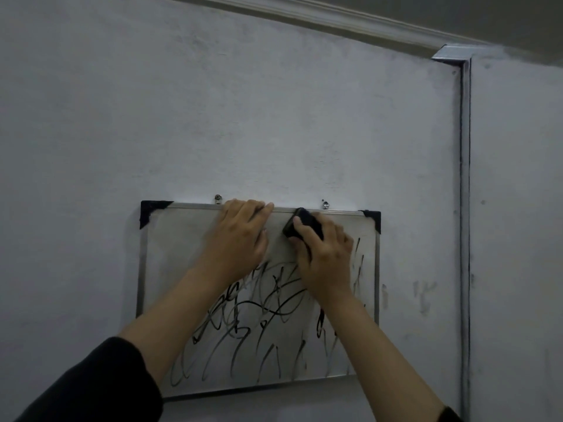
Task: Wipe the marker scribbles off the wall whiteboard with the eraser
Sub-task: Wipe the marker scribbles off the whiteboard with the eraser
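A small whiteboard (170,257) with a metal frame and black corner caps hangs on the wall from two screws. Black marker scribbles (243,324) cover its lower half and right side; the upper left part looks wiped. My left hand (240,239) lies flat on the board with its fingers over the top edge. My right hand (326,257) presses a black eraser (301,223) against the board just under the top frame, right of centre.
The grey wall (243,117) surrounds the board. A vertical metal strip (464,208) runs down the wall right of the board, with ceiling moulding (335,13) above. Faint smudges (423,296) mark the wall to the board's right.
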